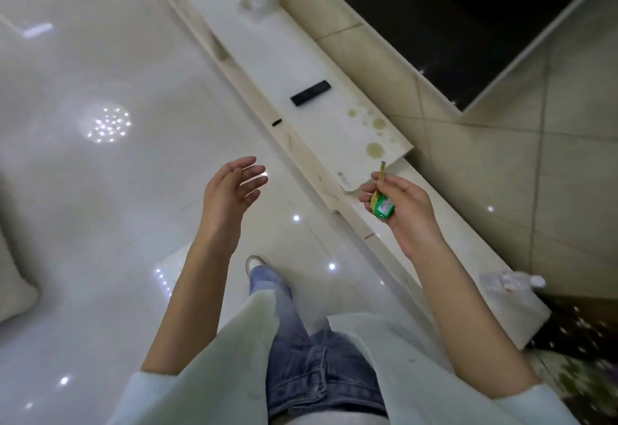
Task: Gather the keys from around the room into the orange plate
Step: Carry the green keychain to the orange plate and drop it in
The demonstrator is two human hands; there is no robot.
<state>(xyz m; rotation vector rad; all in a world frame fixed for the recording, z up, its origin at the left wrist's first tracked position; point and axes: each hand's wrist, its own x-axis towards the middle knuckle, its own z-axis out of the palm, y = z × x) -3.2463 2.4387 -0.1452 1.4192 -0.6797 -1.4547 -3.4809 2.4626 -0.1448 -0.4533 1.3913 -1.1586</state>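
Item: key, brass blade with green head, pinched in the fingers of the right hand above the low white shelf; blade points up, head rests against the palm, a carrying grip that likely keeps it secure while walking. Left hand: empty, fingers loosely spread over the glossy floor, probably free for balance or the next pickup. Orange plate: not in view, so delivery remains outstanding; black remote lies on the shelf, unrelated.

I see a brass key with green tag, blade tip pointing up, pinched just off the stained shelf corner
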